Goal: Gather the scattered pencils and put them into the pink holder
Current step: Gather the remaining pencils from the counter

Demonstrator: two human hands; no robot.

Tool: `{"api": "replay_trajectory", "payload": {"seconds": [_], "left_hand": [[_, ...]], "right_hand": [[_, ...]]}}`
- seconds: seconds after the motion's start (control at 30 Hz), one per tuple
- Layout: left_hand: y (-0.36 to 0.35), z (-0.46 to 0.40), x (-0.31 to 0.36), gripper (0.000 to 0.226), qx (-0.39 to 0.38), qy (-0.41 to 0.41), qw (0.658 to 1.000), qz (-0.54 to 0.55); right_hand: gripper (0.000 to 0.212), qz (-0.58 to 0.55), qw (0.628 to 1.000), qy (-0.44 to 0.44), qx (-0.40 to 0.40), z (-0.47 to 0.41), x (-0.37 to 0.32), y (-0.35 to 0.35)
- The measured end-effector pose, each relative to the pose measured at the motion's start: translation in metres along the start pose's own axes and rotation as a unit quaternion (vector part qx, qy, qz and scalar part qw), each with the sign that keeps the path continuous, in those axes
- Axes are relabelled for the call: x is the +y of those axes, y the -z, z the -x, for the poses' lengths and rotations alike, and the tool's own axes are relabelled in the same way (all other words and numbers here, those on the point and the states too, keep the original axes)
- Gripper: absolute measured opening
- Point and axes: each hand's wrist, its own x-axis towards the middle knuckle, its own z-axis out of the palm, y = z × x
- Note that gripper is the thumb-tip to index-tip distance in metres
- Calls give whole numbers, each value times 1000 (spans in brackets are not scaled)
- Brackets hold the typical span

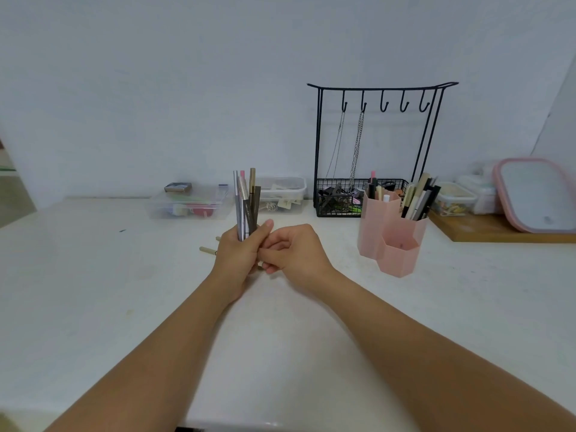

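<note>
My left hand (pixel 238 255) grips an upright bundle of several pencils (pixel 246 202), silver, pink, tan and dark brown, above the white table's middle. My right hand (pixel 294 249) sits right beside it, fingers curled against the bundle's lower end; whether it pinches a pencil there I cannot tell. A tan pencil (pixel 208 251) lies on the table just left of my left hand, and another tip (pixel 218 238) peeks out behind it. The pink holder (pixel 394 238), with hexagonal cups, stands to the right and has several pencils in its taller cups.
A black wire rack (pixel 374 145) with hooks and chains stands behind the holder. Two clear plastic boxes (pixel 190 202) (pixel 282 194) sit along the wall. A wooden board (pixel 492 229) with small containers and a pink-framed mirror (pixel 536 194) is at the far right.
</note>
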Motion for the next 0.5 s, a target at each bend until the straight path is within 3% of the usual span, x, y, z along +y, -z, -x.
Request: {"api": "replay_trajectory", "payload": {"seconds": [0.1,0.17,0.23,0.3,0.4,0.5], "left_hand": [[0,-2,0,34,22,4,1000,1],[-1,-2,1,36,47,9,999,-6],[-1,-3,1,38,70,16,997,0],[0,-3,3,38,80,24,996,17],[1,-2,3,33,69,15,997,28],[2,-1,3,24,69,4,997,19]], "right_hand": [[10,-30,999,-19,-30,0,1,2],[6,-2,1000,-6,-8,-3,2,9],[5,124,989,34,72,-8,6,23],[16,290,949,56,108,-13,14,40],[36,398,916,32,37,-19,30,57],[44,407,912,16,-38,-21,40,58]]}}
